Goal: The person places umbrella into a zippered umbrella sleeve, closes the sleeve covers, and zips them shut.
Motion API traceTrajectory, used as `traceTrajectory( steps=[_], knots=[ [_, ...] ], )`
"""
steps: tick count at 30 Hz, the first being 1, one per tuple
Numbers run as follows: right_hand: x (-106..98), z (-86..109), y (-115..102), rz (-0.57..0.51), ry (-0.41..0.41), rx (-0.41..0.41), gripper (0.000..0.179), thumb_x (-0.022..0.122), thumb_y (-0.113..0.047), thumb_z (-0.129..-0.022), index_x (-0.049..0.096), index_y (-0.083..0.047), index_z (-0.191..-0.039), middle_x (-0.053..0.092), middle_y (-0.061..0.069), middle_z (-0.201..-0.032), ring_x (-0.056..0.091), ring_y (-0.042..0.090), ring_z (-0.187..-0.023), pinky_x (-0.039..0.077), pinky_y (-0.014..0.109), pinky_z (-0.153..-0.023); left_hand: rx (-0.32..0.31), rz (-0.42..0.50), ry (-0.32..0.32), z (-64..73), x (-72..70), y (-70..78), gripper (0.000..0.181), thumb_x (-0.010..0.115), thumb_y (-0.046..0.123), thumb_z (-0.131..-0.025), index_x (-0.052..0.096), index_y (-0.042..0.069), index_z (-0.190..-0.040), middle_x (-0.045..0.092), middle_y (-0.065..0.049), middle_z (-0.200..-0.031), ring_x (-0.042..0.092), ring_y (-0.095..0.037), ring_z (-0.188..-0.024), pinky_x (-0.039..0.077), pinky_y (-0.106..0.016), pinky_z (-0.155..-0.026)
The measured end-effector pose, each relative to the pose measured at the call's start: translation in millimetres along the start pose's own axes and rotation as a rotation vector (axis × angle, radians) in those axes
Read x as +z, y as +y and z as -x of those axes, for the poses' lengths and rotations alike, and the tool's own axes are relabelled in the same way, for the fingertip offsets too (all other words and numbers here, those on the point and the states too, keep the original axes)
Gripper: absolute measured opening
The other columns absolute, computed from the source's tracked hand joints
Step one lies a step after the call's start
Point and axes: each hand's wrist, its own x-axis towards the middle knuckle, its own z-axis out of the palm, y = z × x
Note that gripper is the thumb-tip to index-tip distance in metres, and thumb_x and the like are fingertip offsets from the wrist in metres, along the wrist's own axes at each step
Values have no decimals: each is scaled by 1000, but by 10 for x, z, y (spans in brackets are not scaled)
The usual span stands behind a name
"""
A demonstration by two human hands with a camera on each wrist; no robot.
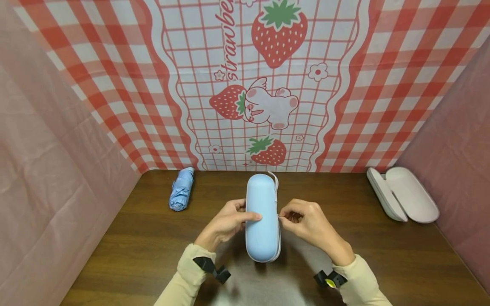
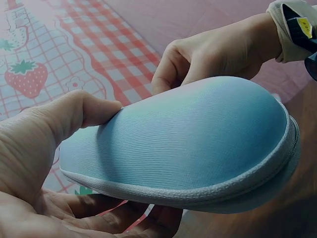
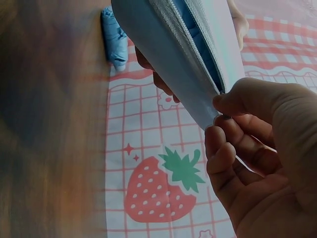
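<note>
Zip job on the light-blue case (image 1: 262,240), roughly half done by my read. A stretch of the zip (image 3: 189,21) is parted up to the fingers; past that point the fingers cover it, can't tell. Whether it's being opened or closed isn't clear from this moment; either way the remaining run of zip is left.

Case is mid-counter (image 1: 126,250), held up off the surface, long axis near-far. Left hand (image 1: 226,221) grips its left side, thumb on the top face, fingers underneath. Right hand (image 1: 311,221) pinches at the zip on the right side; the pull itself is mostly hidden.

Looks: long capsule, rounded ends, smooth fine-ribbed shell, pale trim along the seam, thin whitish strap (image 1: 276,182) at the far right end. Blue shows through the gap, lining or contents unclear.

Blue folded bundle (image 1: 181,190) far left, pale open case (image 1: 415,195) far right, both untouched.
</note>
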Motion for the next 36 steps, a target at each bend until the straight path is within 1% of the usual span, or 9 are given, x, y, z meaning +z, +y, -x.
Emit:
traceTrajectory(
  steps=[11, 15, 21, 27, 31, 36],
  knots=[
    [-15, -1, -16, -9, -35, -10, 27, 80, 9, -75, 73, -17, -81, 66, -8, -76, 58, 7, -63, 47, 17, -55, 9, 21, 18, 28, 7, 14, 60, 72, 3, -85, 50, -13, -138, 66, -16, -119, 68, -23, -102, 59, -43, -89],
    [-22, 7, -23, -16, -51, 1, 27, 80, 9, -75, 73, -16, -81, 65, -8, -76, 59, 8, -63, 48, 18, -54, 10, 16, 21, 35, 14, 12, 61, 73, 4, -85, 50, -13, -139, 66, -17, -120, 68, -23, -102, 59, -43, -88],
    [-20, 19, -32, -16, -75, 15, 26, 80, 7, -75, 71, -17, -79, 64, -9, -75, 58, 7, -63, 48, 16, -55, 13, 15, 35, 34, 20, 10, 61, 73, 4, -85, 50, -12, -139, 66, -16, -118, 69, -22, -101, 59, -42, -87],
    [-26, 20, -46, -17, -94, 37, 26, 80, 7, -75, 71, -17, -79, 64, -10, -75, 59, 7, -63, 50, 20, -55, 34, 19, 42, 30, 34, 14, 60, 72, 4, -85, 50, -13, -138, 67, -15, -116, 69, -22, -100, 59, -42, -86],
    [-29, 18, -55, -8, -101, 49, 25, 80, 6, -75, 71, -17, -79, 64, -10, -76, 59, 5, -65, 51, 21, -55, 38, 24, 41, 26, 39, 24, 60, 72, 4, -85, 50, -13, -139, 67, -15, -117, 69, -21, -101, 59, -42, -86],
    [-29, 12, -61, -1, -106, 50, 24, 79, 6, -74, 70, -16, -79, 63, -10, -75, 59, 5, -65, 52, 21, -55, 46, 13, 36, 15, 34, 18, 61, 72, 5, -86, 48, -14, -139, 67, -17, -119, 68, -21, -102, 58, -42, -89]
  ],
)
